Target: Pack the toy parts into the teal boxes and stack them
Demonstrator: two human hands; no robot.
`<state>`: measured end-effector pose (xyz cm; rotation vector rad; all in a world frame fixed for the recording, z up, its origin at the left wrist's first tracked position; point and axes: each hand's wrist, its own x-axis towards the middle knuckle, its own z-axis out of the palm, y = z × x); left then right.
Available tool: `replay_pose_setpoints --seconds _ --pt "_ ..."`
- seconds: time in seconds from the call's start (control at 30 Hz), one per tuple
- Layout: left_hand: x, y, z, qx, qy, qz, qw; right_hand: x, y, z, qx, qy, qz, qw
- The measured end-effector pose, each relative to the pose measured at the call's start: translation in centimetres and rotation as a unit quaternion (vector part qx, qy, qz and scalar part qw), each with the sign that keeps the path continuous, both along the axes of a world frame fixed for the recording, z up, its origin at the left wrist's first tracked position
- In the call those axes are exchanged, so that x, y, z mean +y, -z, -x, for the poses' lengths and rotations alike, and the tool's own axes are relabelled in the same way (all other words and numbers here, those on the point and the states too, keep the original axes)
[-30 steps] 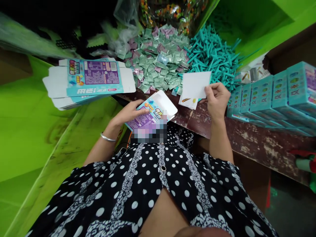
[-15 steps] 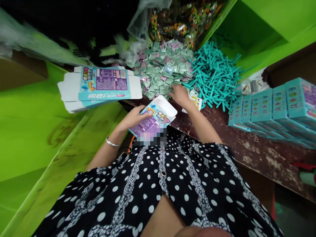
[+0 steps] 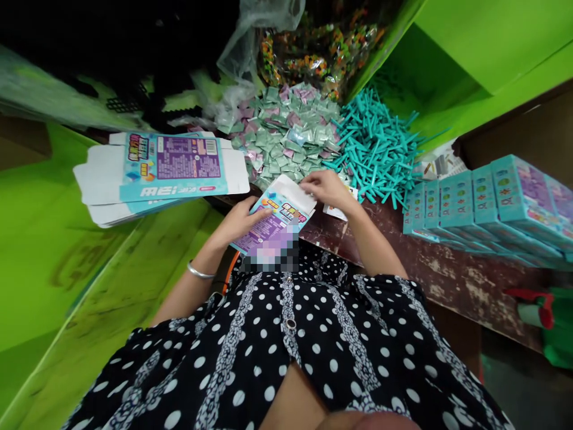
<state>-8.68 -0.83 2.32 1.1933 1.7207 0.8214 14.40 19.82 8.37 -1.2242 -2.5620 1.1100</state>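
A teal and purple printed carton [image 3: 268, 222] is tilted in front of my body, its white end flap pointing up and to the right. My left hand [image 3: 245, 220] grips it by the left side, thumb across the printed face. My right hand [image 3: 327, 190] is at the flap end, fingertips bent together against the white edge. Whether a small packet is between those fingers is hidden. Just beyond lies a heap of small green and pink foil packets [image 3: 286, 134]. Beside the heap is a pile of teal plastic sticks [image 3: 380, 149].
Flat unfolded cartons [image 3: 179, 161] are stacked at left. Filled-out teal boxes [image 3: 483, 197] stand in rows on the worn dark red table [image 3: 452, 269] at right. Behind the packets is a clear bag of orange and green pieces [image 3: 317, 57]. A printed leaflet [image 3: 335, 212] lies under my right wrist.
My right hand has come back from the packet heap to the carton's flap end. My left hand keeps its hold on the carton. The view has shifted slightly.
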Motion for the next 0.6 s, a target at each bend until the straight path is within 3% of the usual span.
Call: replay_pose_setpoints --seconds 0.07,0.13,0.17,0.27,0.37,0.47,0.53,0.6 --pt "0.3 0.2 0.0 -0.004 0.002 -0.002 1.0 2.3 -0.2 -2.2 -0.081 0.106 -0.164 0.977" --pt "0.6 0.5 0.0 -0.005 0.001 -0.003 1.0 4.6 0.1 -4.5 -0.196 0.189 -0.261 0.926" --pt "0.7 0.5 0.0 -0.009 0.001 -0.005 1.0 5.5 0.3 -5.5 -0.242 0.197 -0.268 0.911" --pt "1.1 0.8 0.1 -0.031 0.003 -0.025 0.999 7.1 0.1 -7.8 -0.26 0.176 -0.278 0.908" --pt "1.5 1.0 0.3 -0.036 0.014 -0.036 0.999 8.2 -2.3 -8.0 -0.243 0.191 -0.318 0.897" --pt "1.9 1.2 0.5 -0.026 0.029 -0.027 0.999 9.9 -6.0 -4.4 -0.197 0.19 -0.362 0.891" --pt "2.1 1.2 0.6 -0.017 0.037 -0.023 0.999 10.9 -7.7 1.0 -0.147 0.144 -0.38 0.902" --pt "2.2 1.2 0.7 -0.004 0.044 -0.022 0.999 11.3 -8.0 8.6 -0.108 0.07 -0.378 0.917"
